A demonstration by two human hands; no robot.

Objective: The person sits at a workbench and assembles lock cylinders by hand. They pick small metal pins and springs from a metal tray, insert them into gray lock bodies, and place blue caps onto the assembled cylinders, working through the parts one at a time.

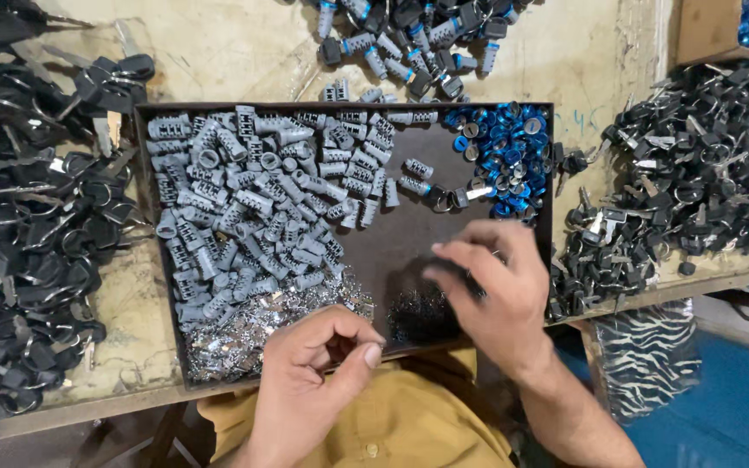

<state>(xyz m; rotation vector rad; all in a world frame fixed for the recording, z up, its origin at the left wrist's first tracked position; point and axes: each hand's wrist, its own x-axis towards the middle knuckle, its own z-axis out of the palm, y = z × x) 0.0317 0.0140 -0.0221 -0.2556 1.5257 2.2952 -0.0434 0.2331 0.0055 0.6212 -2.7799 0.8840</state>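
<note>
A dark shallow tray [409, 238] lies in front of me. It holds a heap of grey lock cylinders [253, 199], blue rings [500, 147], small shiny metal wafers [270, 325] and a dark mound of tiny springs [418, 308]. My left hand [318, 373] hovers over the tray's near edge, thumb and forefinger pinched together; what they pinch is too small to tell. My right hand [491, 290] reaches down over the spring mound, fingers curled and touching it.
Piles of black-headed keys lie at the left [28, 225] and the right [695, 165] of the tray. Assembled cylinders with blue bands [409, 35] lie beyond it. A cardboard box [713, 26] stands at the far right corner. The bench edge runs near my yellow shirt.
</note>
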